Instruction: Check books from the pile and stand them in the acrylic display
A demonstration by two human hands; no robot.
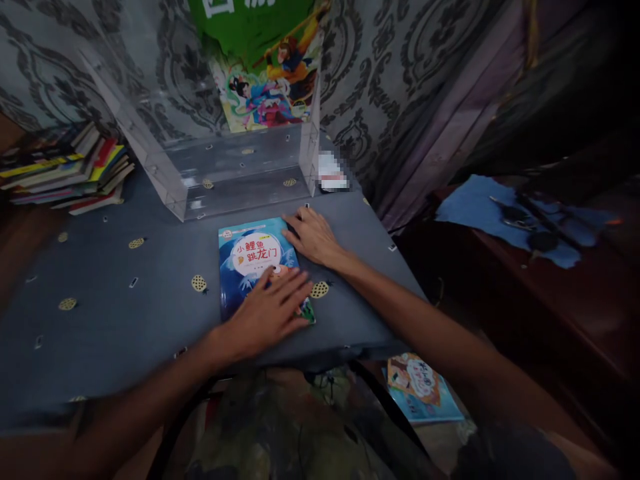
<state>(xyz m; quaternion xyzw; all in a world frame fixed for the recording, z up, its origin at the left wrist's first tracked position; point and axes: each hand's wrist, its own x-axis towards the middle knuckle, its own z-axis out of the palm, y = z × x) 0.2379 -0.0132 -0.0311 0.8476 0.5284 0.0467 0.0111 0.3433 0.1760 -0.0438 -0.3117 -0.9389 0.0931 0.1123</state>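
Observation:
A blue picture book (233,287) with red Chinese lettering in a white circle lies closed, cover up, on the grey tablecloth. Across its lower right part my left hand (273,310) rests flat, fingers stretched out. My right hand (313,237) is at the book's upper right edge; its fingertips touch the corner, and the fingers are slightly bent but apart. Behind the book stands a clear acrylic stand (245,197). A green book (270,87) with cartoon figures on its cover stands upright in it.
A pile of books (70,167) sits at the table's left back. Right of the stand is a blurred-out white item (333,172). A dark red cabinet (560,307) with a blue cloth (475,207) and tools stands at right. Another picture book (423,390) lies below the table edge.

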